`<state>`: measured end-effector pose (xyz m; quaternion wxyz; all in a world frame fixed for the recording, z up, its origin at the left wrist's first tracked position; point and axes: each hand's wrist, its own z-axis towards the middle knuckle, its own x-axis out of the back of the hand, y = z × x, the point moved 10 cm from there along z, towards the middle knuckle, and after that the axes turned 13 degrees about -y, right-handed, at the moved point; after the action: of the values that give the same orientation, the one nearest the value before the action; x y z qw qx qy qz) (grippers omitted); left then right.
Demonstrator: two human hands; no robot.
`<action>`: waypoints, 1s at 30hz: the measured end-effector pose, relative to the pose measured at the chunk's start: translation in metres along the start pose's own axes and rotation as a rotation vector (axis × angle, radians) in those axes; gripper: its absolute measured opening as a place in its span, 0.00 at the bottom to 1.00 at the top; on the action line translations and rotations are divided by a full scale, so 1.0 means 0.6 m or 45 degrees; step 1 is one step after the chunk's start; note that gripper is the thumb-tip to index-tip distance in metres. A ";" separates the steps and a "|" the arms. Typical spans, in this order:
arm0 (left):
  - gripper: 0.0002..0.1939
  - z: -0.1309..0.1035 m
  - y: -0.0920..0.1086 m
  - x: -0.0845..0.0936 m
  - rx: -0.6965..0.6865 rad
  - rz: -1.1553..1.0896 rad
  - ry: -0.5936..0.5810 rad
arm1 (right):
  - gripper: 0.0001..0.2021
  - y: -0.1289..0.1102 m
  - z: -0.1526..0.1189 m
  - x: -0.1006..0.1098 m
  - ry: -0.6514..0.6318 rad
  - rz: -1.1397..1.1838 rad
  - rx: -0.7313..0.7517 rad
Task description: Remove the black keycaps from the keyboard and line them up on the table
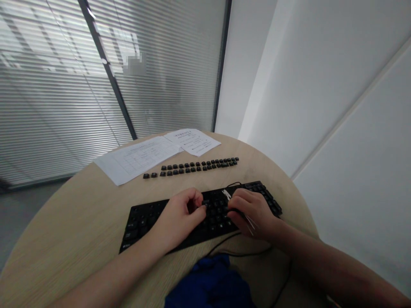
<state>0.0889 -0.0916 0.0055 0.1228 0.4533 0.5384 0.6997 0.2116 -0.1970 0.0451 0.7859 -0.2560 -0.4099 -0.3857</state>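
A black keyboard (195, 235) lies at a slant across the table in front of me. My left hand (184, 214) is over its middle, thumb and forefinger curled together around a small black keycap (206, 202) at the fingertips. Over the right part of the keyboard, my right hand (250, 209) is closed on a keycap puller (250, 223), whose thin metal wires stick out below the fingers. The fingers hide most of it. A small whitish piece (226, 194) shows beside the right fingertips; I cannot tell what it is. Beyond the keyboard, several loose black keycaps (187, 170) are laid in two rows.
Printed paper sheets (141, 156) lie at the back of the round wooden table (80, 214). A black cable (237, 255) loops along the near side. Blue cloth (208, 284) is at the table's near edge. A blind-covered glass partition and a white wall stand behind.
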 end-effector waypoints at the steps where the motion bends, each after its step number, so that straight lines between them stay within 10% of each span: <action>1: 0.08 0.000 0.003 -0.006 -0.019 -0.032 -0.032 | 0.12 0.001 -0.002 0.007 0.029 -0.027 -0.007; 23: 0.12 0.000 0.010 -0.060 -0.054 -0.228 -0.301 | 0.08 -0.029 -0.010 0.010 0.180 -0.136 0.160; 30: 0.11 -0.006 0.022 -0.025 -0.095 0.057 -0.199 | 0.07 0.012 -0.014 0.026 0.115 -0.183 0.071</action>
<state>0.0985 -0.1090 0.0092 0.1656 0.5135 0.4906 0.6843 0.2267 -0.2051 0.0532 0.7808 -0.1863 -0.4017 -0.4408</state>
